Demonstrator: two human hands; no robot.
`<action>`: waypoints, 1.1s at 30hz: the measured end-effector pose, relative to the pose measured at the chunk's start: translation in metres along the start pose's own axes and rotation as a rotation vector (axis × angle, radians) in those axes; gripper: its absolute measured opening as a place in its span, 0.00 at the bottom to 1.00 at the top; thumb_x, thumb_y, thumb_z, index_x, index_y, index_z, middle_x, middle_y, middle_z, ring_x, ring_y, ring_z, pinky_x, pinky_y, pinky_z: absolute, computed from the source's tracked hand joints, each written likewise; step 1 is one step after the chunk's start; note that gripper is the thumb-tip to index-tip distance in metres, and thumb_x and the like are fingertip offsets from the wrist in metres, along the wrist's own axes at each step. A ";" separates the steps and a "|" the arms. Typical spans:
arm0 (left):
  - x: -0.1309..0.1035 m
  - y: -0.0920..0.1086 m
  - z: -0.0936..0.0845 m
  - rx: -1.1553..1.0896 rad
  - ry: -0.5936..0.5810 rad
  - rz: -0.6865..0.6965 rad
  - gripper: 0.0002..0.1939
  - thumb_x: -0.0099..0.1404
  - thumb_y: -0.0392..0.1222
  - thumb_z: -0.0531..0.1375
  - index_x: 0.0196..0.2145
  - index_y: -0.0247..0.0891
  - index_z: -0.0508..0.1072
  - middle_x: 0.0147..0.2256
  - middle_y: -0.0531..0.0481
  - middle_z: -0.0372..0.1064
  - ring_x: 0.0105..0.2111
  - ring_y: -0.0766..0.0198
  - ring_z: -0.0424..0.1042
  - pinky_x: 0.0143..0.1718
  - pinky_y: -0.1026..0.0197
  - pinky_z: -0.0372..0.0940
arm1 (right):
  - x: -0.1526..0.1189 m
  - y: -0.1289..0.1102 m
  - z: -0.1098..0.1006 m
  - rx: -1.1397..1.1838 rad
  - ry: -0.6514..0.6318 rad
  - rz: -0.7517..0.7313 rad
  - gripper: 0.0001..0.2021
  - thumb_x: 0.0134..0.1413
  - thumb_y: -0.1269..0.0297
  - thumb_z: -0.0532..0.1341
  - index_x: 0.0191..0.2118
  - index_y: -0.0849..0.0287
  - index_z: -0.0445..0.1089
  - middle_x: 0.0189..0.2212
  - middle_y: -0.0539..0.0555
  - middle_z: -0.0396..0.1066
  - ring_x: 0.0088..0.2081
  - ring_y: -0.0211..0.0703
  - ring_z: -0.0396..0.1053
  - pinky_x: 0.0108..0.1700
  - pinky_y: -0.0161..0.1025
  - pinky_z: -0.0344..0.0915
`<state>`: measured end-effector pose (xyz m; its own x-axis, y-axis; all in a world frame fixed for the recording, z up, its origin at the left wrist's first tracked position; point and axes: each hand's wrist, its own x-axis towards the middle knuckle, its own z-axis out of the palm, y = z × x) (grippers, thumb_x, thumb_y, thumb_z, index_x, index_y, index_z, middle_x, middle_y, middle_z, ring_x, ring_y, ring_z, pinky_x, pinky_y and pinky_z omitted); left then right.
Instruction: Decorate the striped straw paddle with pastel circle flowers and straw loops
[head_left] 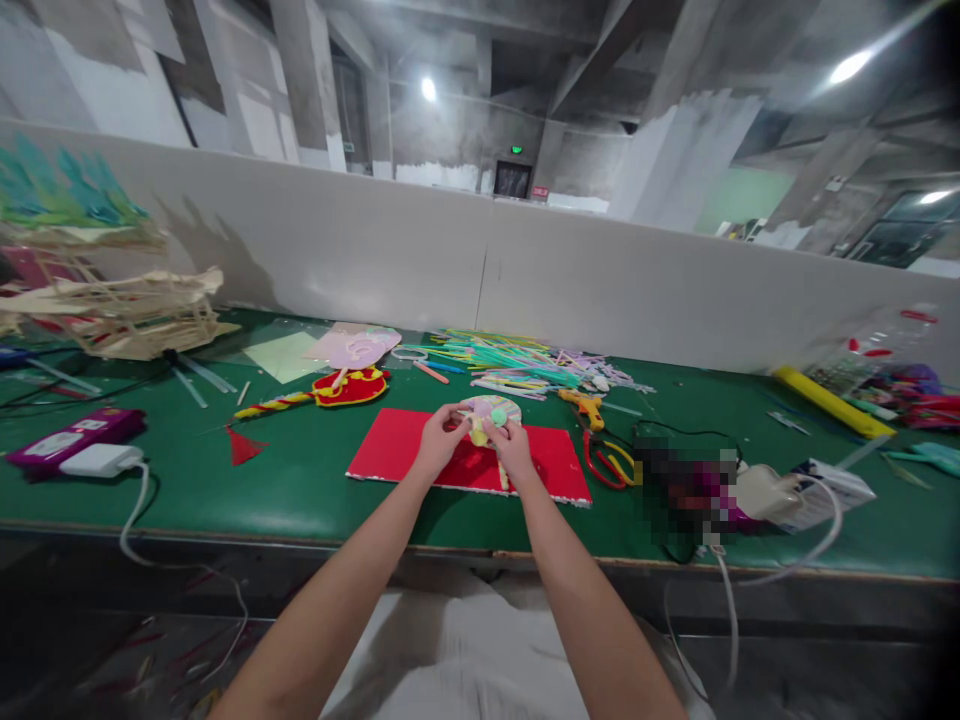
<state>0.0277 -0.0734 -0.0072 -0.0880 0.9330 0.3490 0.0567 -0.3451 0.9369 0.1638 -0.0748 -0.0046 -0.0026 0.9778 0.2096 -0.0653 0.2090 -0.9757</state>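
Above a red board (390,449) on the green table, both hands meet at a small round pastel fan-like piece (511,408) with pale purple, mint and yellow round parts on its front. My left hand (444,437) pinches its left side, fingers closed near the yellow part. On the right side, my right hand (511,449) has its fingers closed by the mint green part (499,416). A pale stick (503,475) hangs below the piece. The fingertips hide some of the small parts.
Right of the board lie an orange glue gun (585,408) and red-yellow pliers (609,467). Behind is a pile of pastel stems (517,358). A red-yellow fan (351,387) lies left. Power strips with white cables sit at left (75,440) and right (739,500).
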 end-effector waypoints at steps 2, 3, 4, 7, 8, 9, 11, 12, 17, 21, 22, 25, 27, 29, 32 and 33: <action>0.000 0.001 0.000 0.000 0.001 0.001 0.15 0.52 0.42 0.60 0.38 0.35 0.69 0.27 0.52 0.66 0.29 0.68 0.67 0.33 0.65 0.62 | 0.000 -0.001 0.000 0.002 -0.001 -0.013 0.18 0.37 0.52 0.62 0.31 0.63 0.71 0.23 0.51 0.69 0.26 0.38 0.64 0.30 0.36 0.64; -0.001 0.002 0.000 -0.004 0.003 -0.001 0.15 0.52 0.43 0.60 0.38 0.35 0.69 0.27 0.52 0.66 0.29 0.67 0.67 0.33 0.65 0.62 | 0.000 -0.001 0.000 0.001 0.001 -0.015 0.18 0.38 0.52 0.62 0.31 0.63 0.71 0.23 0.51 0.69 0.26 0.38 0.64 0.30 0.36 0.64; -0.001 0.003 0.001 -0.010 0.006 -0.007 0.15 0.52 0.43 0.60 0.38 0.34 0.69 0.27 0.52 0.67 0.29 0.67 0.67 0.33 0.65 0.62 | 0.000 -0.001 -0.001 0.001 0.003 -0.014 0.18 0.38 0.52 0.62 0.31 0.63 0.71 0.23 0.51 0.68 0.26 0.38 0.64 0.30 0.36 0.64; -0.002 0.006 0.002 -0.030 0.013 -0.039 0.15 0.53 0.45 0.59 0.37 0.35 0.70 0.29 0.51 0.68 0.31 0.66 0.68 0.34 0.64 0.63 | 0.002 0.003 -0.002 0.022 0.003 -0.009 0.18 0.39 0.52 0.62 0.31 0.64 0.70 0.23 0.50 0.68 0.26 0.37 0.63 0.31 0.35 0.64; -0.002 0.007 0.003 -0.029 0.014 -0.049 0.14 0.53 0.45 0.59 0.36 0.35 0.70 0.29 0.50 0.69 0.31 0.65 0.68 0.34 0.64 0.63 | 0.002 0.004 -0.002 0.028 0.003 -0.009 0.18 0.39 0.52 0.62 0.31 0.64 0.69 0.22 0.49 0.67 0.25 0.36 0.62 0.30 0.35 0.64; -0.002 0.007 0.003 -0.021 0.013 -0.058 0.13 0.54 0.46 0.58 0.35 0.35 0.70 0.29 0.50 0.69 0.31 0.65 0.68 0.35 0.63 0.63 | 0.002 0.005 -0.003 0.029 0.007 -0.008 0.17 0.39 0.52 0.62 0.30 0.63 0.69 0.21 0.49 0.66 0.24 0.36 0.61 0.29 0.35 0.63; -0.003 0.008 0.003 0.008 -0.001 -0.064 0.13 0.54 0.47 0.58 0.32 0.35 0.71 0.29 0.50 0.70 0.31 0.64 0.69 0.35 0.63 0.63 | 0.003 0.006 -0.003 0.029 0.008 -0.005 0.17 0.39 0.52 0.62 0.28 0.63 0.68 0.20 0.48 0.64 0.23 0.34 0.59 0.27 0.34 0.62; -0.003 0.009 0.003 0.021 -0.012 -0.061 0.13 0.53 0.48 0.58 0.31 0.35 0.71 0.28 0.50 0.70 0.31 0.64 0.69 0.35 0.63 0.63 | 0.002 0.007 -0.004 0.031 0.004 -0.004 0.16 0.39 0.52 0.62 0.28 0.63 0.68 0.19 0.47 0.63 0.22 0.34 0.59 0.27 0.34 0.62; -0.004 0.007 0.002 0.031 -0.049 -0.029 0.14 0.53 0.49 0.59 0.30 0.35 0.71 0.28 0.50 0.71 0.31 0.63 0.68 0.35 0.63 0.63 | 0.000 0.004 -0.003 0.010 -0.002 0.007 0.16 0.39 0.52 0.62 0.25 0.62 0.66 0.17 0.46 0.58 0.22 0.33 0.56 0.26 0.33 0.61; -0.004 0.005 0.002 0.038 -0.051 -0.027 0.14 0.53 0.50 0.58 0.31 0.35 0.72 0.29 0.50 0.71 0.31 0.63 0.68 0.35 0.64 0.63 | 0.000 0.003 -0.003 -0.007 -0.003 -0.001 0.16 0.39 0.52 0.62 0.24 0.62 0.65 0.18 0.46 0.57 0.22 0.33 0.55 0.24 0.32 0.59; -0.004 0.005 0.002 0.041 -0.046 -0.029 0.15 0.54 0.50 0.58 0.32 0.35 0.72 0.29 0.50 0.71 0.32 0.63 0.68 0.35 0.63 0.63 | 0.000 0.003 -0.003 -0.005 -0.010 -0.001 0.16 0.39 0.52 0.62 0.25 0.62 0.66 0.18 0.47 0.58 0.22 0.33 0.55 0.24 0.32 0.59; -0.004 0.006 0.002 0.049 -0.031 -0.046 0.15 0.54 0.51 0.58 0.32 0.35 0.71 0.30 0.49 0.71 0.32 0.63 0.68 0.35 0.63 0.63 | 0.001 0.006 -0.003 0.001 -0.022 -0.002 0.16 0.39 0.52 0.62 0.26 0.63 0.66 0.18 0.46 0.58 0.22 0.33 0.55 0.25 0.33 0.60; -0.004 0.006 0.002 0.051 -0.030 -0.049 0.16 0.54 0.51 0.57 0.32 0.35 0.71 0.29 0.49 0.71 0.32 0.63 0.68 0.35 0.63 0.62 | 0.002 0.007 -0.003 -0.007 -0.023 -0.010 0.17 0.38 0.51 0.62 0.25 0.63 0.66 0.18 0.46 0.58 0.22 0.33 0.54 0.26 0.33 0.60; -0.004 0.006 0.002 0.061 -0.032 -0.036 0.15 0.55 0.51 0.57 0.31 0.35 0.71 0.28 0.50 0.70 0.31 0.63 0.68 0.34 0.63 0.62 | 0.003 0.009 -0.003 -0.017 -0.024 -0.015 0.18 0.38 0.50 0.62 0.25 0.63 0.66 0.18 0.46 0.58 0.22 0.33 0.54 0.26 0.33 0.60; -0.004 0.007 0.001 0.085 -0.021 -0.015 0.15 0.55 0.51 0.57 0.29 0.35 0.71 0.27 0.51 0.70 0.29 0.64 0.67 0.33 0.64 0.62 | 0.004 0.012 -0.003 -0.025 -0.038 -0.011 0.18 0.38 0.50 0.62 0.26 0.63 0.67 0.18 0.47 0.60 0.22 0.34 0.56 0.27 0.34 0.60; -0.004 0.007 0.001 0.090 -0.015 -0.012 0.14 0.55 0.51 0.57 0.29 0.35 0.71 0.26 0.51 0.69 0.29 0.64 0.67 0.32 0.64 0.62 | 0.004 0.013 -0.003 -0.026 -0.043 -0.008 0.18 0.38 0.50 0.62 0.27 0.64 0.68 0.19 0.47 0.61 0.23 0.34 0.57 0.27 0.34 0.60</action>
<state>0.0295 -0.0799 -0.0019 -0.0742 0.9387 0.3368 0.1451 -0.3240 0.9349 0.1662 -0.0679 -0.0168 -0.0450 0.9746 0.2196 -0.0394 0.2179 -0.9752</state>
